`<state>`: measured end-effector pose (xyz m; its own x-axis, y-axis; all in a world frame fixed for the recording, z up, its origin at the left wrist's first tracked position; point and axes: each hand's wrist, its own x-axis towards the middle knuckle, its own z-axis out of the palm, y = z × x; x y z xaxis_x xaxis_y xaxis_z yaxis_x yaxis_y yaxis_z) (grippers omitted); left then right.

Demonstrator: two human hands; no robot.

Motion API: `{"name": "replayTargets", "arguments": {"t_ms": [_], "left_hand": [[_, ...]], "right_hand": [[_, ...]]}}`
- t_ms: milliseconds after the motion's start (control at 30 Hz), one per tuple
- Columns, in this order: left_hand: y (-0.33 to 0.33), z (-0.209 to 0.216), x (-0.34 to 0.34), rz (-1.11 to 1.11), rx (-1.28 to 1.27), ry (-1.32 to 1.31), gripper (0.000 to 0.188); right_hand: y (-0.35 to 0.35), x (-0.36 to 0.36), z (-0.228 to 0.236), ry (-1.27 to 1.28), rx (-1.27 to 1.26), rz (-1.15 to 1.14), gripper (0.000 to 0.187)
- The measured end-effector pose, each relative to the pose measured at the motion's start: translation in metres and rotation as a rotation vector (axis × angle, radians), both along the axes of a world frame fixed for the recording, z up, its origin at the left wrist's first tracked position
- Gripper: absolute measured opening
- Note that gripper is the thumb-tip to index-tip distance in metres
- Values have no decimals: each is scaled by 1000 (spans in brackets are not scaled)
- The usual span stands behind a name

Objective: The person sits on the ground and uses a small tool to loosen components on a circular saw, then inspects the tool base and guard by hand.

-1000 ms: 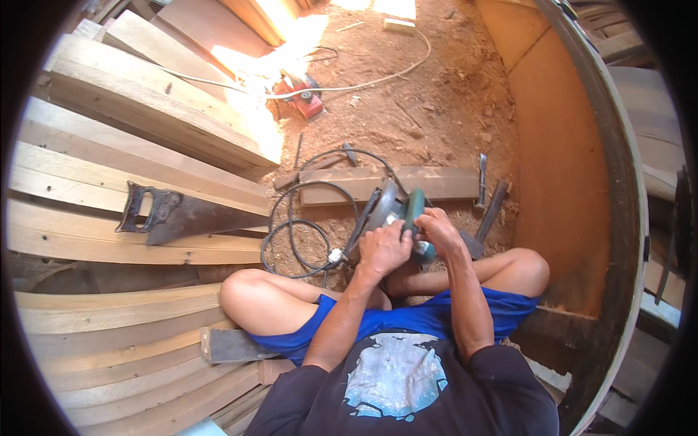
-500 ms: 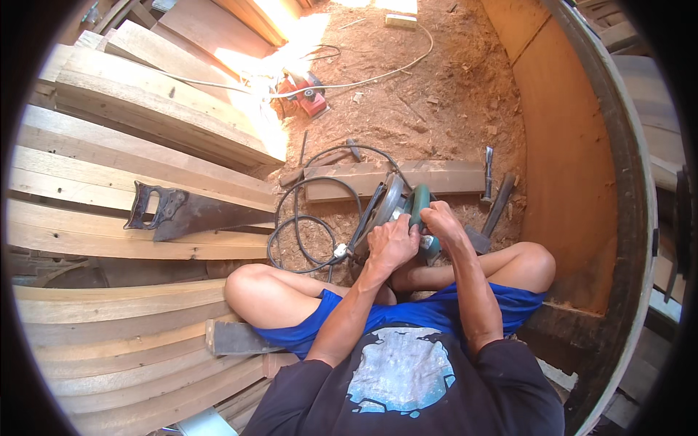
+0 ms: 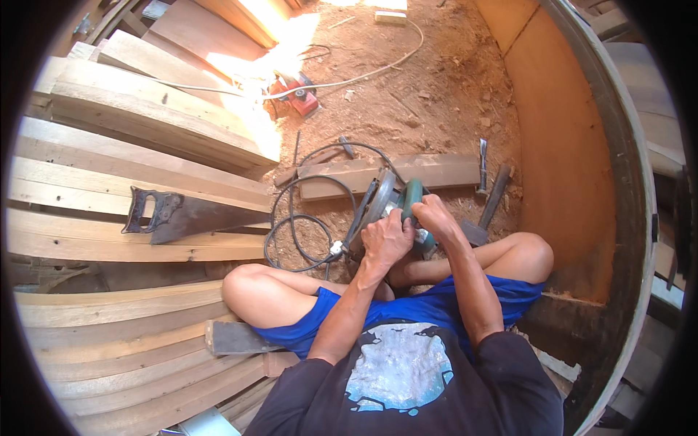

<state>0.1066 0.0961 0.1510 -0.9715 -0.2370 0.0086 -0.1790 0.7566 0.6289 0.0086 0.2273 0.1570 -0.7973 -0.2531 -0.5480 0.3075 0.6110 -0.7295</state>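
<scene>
Between my folded legs sits a circular saw [image 3: 412,194] with a green body and a grey metal blade guard, tilted on the floor. My right hand [image 3: 434,216] is closed at the rear of its green handle. Just to the left, my left hand [image 3: 387,237] has its fingers curled against the saw near the guard; the fingertips are partly hidden. A black cord [image 3: 294,216] lies in loops left of the saw, with a white piece on it near my left wrist. Beyond the saw lies a short wooden beam [image 3: 429,171].
A handsaw [image 3: 193,216] rests on stacked timber [image 3: 87,232] at my left. Right of the beam lie a chisel [image 3: 483,167] and a hammer [image 3: 494,207]. A red power tool [image 3: 299,99] and a pale cord [image 3: 356,81] lie farther off on sawdust. A brown panel [image 3: 563,160] stands at the right.
The whole view has shifted slightly, with the scene moving a little left. Both hands stay at the circular saw, and the right hand's grip looks slightly altered.
</scene>
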Motion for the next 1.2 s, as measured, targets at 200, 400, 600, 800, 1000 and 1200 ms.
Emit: {"name": "replayTargets", "arguments": {"t_ms": [200, 400, 600, 800, 1000, 1200], "left_hand": [[0, -2, -1, -18, -11, -19, 30], [-2, 13, -13, -168, -18, 72, 42], [-19, 47, -58, -391, -21, -353, 48], [-24, 46, -66, -427, -49, -389, 46], [-26, 33, -61, -403, 77, -312, 53], [-25, 37, -67, -410, 58, -401, 60]], "right_hand": [[2, -1, 3, -46, -37, 2, 40], [-4, -1, 17, 54, -9, 26, 39], [-6, -8, -10, -26, -91, -39, 41], [-16, -6, 14, -29, -9, -46, 37], [-8, -16, 8, -127, -149, -81, 24], [-6, -14, -18, -278, -451, -211, 23]]}}
